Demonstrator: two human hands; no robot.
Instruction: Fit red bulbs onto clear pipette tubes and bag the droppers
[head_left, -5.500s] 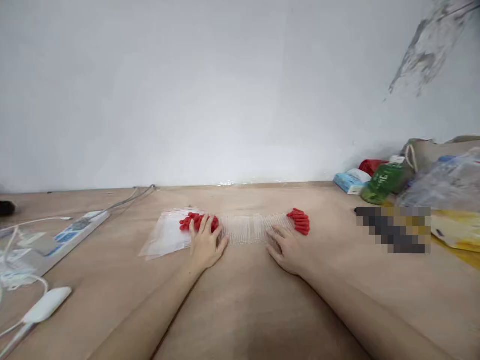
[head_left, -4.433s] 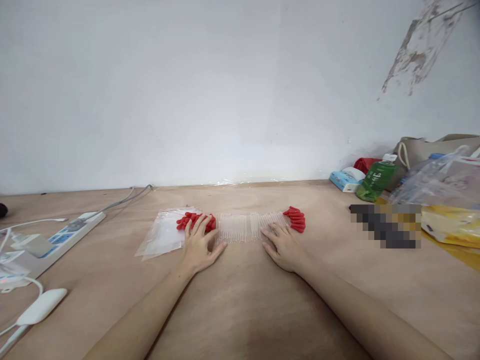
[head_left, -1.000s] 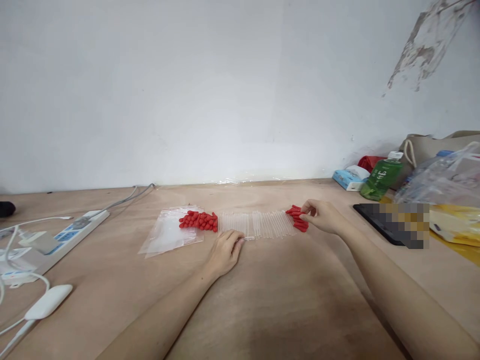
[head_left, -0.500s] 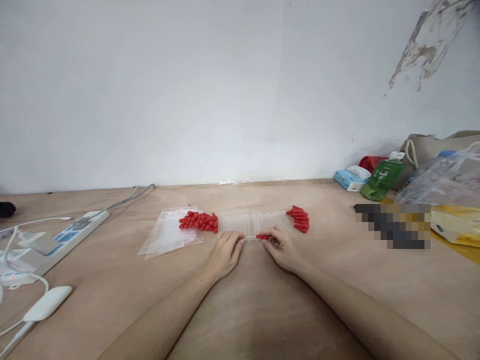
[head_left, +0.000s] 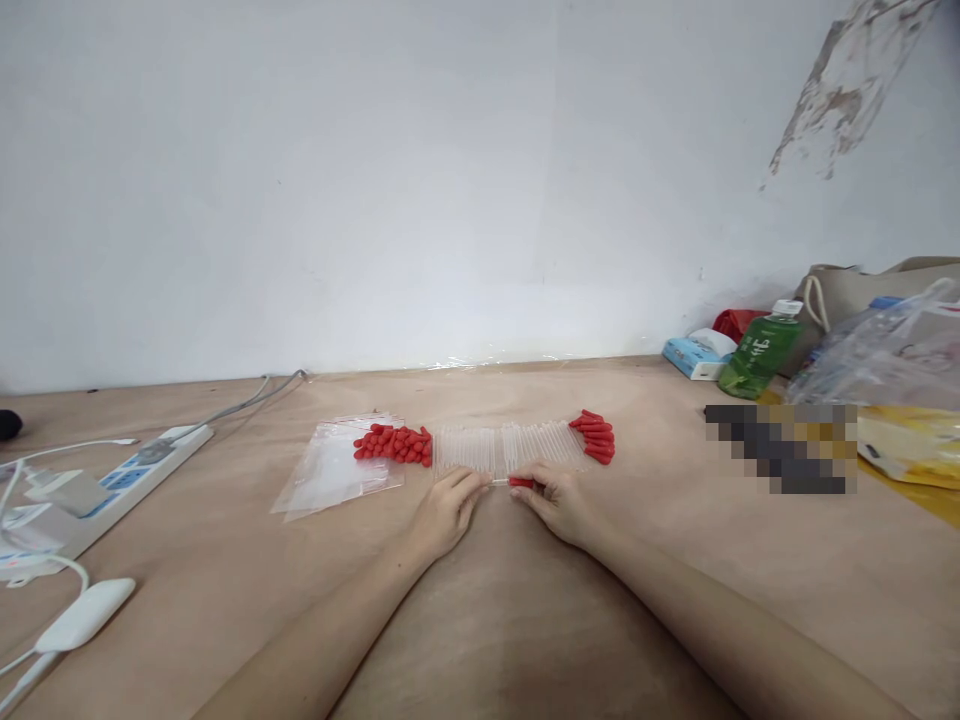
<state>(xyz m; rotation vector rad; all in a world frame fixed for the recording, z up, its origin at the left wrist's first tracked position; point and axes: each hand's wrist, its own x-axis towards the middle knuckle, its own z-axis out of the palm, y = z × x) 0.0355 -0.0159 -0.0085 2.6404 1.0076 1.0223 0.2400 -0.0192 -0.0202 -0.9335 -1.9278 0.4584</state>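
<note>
My left hand [head_left: 448,510] is closed in a pinch on a thin clear plastic stick [head_left: 499,482], whose end points right. My right hand [head_left: 559,502] pinches a small, smooth red elongated piece [head_left: 520,482] in line with that stick. The two meet or nearly meet; whether the stick enters the piece is too small to tell. Just behind my hands, many thin clear sticks [head_left: 463,448] lie side by side in two groups. At the right group's outer end is a fan of long red tips [head_left: 597,438]. Left of the sticks sits a pile of red rounded pieces [head_left: 390,444].
Flat clear plastic bags [head_left: 322,475] lie partly under the red pile. A power strip [head_left: 142,490] with cables and a white adapter [head_left: 88,612] occupies the left. To the right stand a tissue pack [head_left: 691,358], a green bottle [head_left: 761,355] and plastic bags [head_left: 877,355].
Both hands have come slightly toward me, carrying the stick and the red piece away from the row. The red piece and the stick now sit more nearly in line. The view has shifted slightly.
</note>
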